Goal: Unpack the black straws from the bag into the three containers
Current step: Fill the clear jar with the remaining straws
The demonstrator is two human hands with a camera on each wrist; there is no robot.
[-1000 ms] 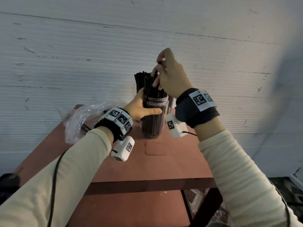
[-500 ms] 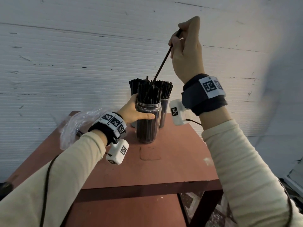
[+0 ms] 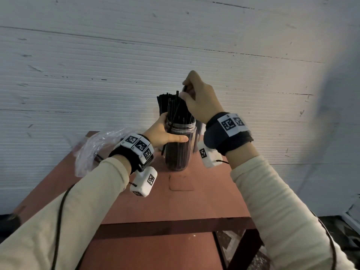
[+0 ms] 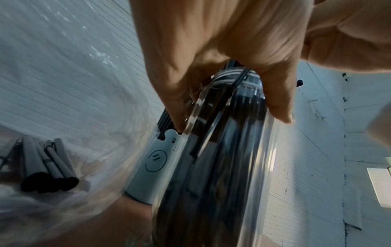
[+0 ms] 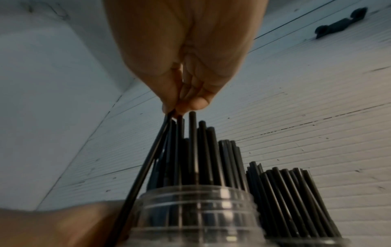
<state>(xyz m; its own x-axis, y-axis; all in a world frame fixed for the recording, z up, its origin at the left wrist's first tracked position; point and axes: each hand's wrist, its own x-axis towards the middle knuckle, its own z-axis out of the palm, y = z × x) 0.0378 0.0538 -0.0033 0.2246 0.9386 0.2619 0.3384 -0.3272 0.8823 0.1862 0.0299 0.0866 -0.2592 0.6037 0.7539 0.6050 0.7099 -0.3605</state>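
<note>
A clear jar (image 3: 181,151) packed with black straws (image 3: 178,112) stands on the red-brown table (image 3: 194,203). My left hand (image 3: 169,134) grips the jar near its rim, thumb across the front. Over the straw tops, my right hand (image 3: 187,94) pinches one black straw (image 5: 143,167). That straw slants down the jar's left side, outside the rim. Behind the jar stand two more containers with straws: a white one with a smiley face (image 4: 153,165) and another at the right (image 5: 296,208). The clear plastic bag (image 3: 95,147) lies at the left with a few straws (image 4: 48,167) in it.
A white ribbed wall (image 3: 116,75) rises directly behind the table. The table's front edge (image 3: 175,225) is near me, with a lower shelf beneath it. Cables run from both wrist cameras along my sleeves.
My right hand, which lifted one straw high half a second ago, has come back down to the straw tops with it. The left hand still grips the jar.
</note>
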